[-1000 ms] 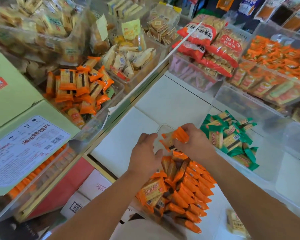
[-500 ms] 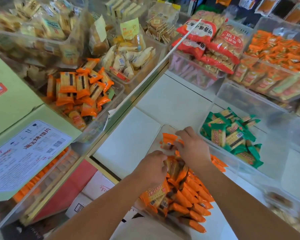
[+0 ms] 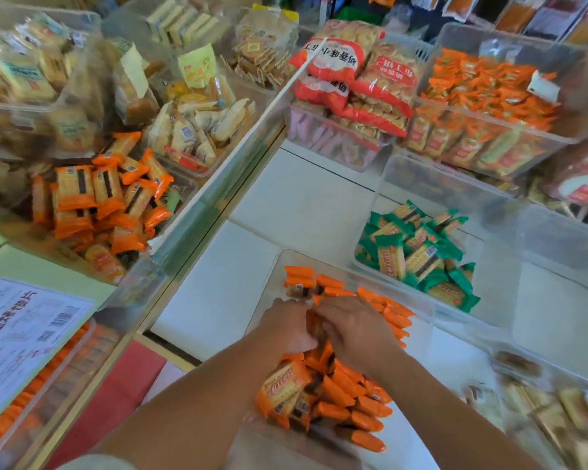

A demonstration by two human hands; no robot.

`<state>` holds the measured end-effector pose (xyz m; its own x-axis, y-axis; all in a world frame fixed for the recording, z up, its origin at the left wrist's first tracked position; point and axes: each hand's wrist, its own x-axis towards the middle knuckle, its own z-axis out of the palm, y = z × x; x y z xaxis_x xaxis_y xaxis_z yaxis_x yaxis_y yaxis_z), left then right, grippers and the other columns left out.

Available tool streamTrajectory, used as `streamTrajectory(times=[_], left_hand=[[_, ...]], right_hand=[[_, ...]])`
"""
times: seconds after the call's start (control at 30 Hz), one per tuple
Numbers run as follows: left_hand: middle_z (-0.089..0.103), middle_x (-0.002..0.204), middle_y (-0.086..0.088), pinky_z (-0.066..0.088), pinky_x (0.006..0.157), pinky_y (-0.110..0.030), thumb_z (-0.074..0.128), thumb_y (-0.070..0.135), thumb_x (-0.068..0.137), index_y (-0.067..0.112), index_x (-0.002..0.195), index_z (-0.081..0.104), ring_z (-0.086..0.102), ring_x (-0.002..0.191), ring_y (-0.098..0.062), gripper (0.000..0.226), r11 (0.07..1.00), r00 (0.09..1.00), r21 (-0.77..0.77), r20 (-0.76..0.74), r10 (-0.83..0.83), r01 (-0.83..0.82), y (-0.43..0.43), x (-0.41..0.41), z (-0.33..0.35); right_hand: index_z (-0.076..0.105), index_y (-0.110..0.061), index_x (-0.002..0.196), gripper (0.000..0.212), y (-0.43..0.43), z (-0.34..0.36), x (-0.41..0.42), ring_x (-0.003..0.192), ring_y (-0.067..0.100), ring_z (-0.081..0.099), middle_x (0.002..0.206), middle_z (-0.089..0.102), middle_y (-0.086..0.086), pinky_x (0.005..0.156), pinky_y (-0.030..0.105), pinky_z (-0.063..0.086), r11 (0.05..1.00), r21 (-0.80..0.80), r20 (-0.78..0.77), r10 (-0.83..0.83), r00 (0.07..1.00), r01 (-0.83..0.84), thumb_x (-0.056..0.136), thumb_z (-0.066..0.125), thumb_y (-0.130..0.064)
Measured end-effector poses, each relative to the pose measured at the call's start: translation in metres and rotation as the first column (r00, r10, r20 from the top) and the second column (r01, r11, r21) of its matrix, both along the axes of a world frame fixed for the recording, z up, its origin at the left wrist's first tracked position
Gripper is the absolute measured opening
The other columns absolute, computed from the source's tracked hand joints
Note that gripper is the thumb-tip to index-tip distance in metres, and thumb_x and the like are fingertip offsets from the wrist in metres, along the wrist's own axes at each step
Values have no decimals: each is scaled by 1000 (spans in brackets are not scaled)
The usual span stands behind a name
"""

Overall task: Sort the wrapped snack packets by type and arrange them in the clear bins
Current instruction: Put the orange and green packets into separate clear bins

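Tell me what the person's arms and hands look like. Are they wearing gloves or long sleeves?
No gloves and no long sleeves. The left hand and right hand are both bare, and both forearms are uncovered up to the picture's edge. No watch, ring or bracelet shows. A bit of pale grey cloth sits at the bottom edge, possibly clothing.

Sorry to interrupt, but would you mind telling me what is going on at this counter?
A person is sorting wrapped snacks into clear bins. Both hands, left hand and right hand, are down in the near clear bin, gripping orange packets packed in rows. The green packets sit apart in the neighbouring bin.
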<state>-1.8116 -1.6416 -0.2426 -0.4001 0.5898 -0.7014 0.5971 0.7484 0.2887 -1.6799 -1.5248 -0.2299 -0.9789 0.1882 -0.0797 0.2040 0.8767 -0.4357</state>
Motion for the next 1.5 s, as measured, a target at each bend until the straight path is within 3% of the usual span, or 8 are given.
streamTrajectory(times=[0.2,0.33,0.47,0.77,0.9,1.03,1.17,1.5], left_hand=[[62,100,0,56,84,-37,76,47,68,20,106,61,59,104,-24,49,979,969,-6,143,203,-204,-12,9,7],[63,126,1,52,98,-38,73,39,84,18,128,62,60,119,-25,51,974,967,90,169,189,-206,-25,13,10],[70,107,6,57,89,-42,69,28,84,32,112,67,65,100,-19,28,933,948,216,204,246,-289,-30,11,17],[68,109,12,51,79,-22,63,17,96,29,127,61,67,100,-13,33,734,882,516,97,461,-441,-47,6,46],[69,115,0,51,80,-25,60,19,98,21,135,56,66,98,-17,38,806,892,447,-40,450,-387,-68,12,53],[59,124,0,51,90,-26,60,28,96,20,122,62,55,106,-14,27,924,984,368,-99,145,-99,-75,26,43],[56,140,-2,49,105,-37,58,40,99,16,136,58,51,127,-21,44,948,995,318,-90,47,-16,-58,29,34],[76,92,0,59,84,-39,53,86,79,22,93,71,70,90,-22,68,929,924,105,195,330,-354,11,38,25]], right_hand=[[68,-32,104,34,11,4,-11,99,18,64,106,69,-16,76,36,55,997,-52,75,-54,996,58,90,38,-22],[70,-28,110,36,18,5,-8,100,16,64,109,71,-13,76,38,57,981,-176,92,-62,994,78,88,56,-5],[71,-28,113,38,15,1,-7,97,20,61,105,68,-12,78,40,55,995,-99,-3,-12,1000,12,79,68,-10],[69,-32,113,28,-2,15,-39,81,4,66,93,69,-15,70,30,57,913,-371,71,-157,985,172,88,74,-21],[73,-20,112,25,-10,7,-65,96,23,69,109,67,-1,76,29,55,957,-213,81,-182,980,195,87,74,-19],[66,-26,117,33,-14,2,-74,110,25,59,112,59,0,83,37,52,975,160,239,-187,953,152,95,61,-50],[67,-28,115,28,-2,17,-64,96,19,65,99,67,-7,78,34,54,929,-128,162,-327,931,348,89,70,-37],[70,-38,89,18,12,38,29,86,-2,65,87,70,-19,76,29,56,793,-351,88,-501,861,498,91,73,-20]])
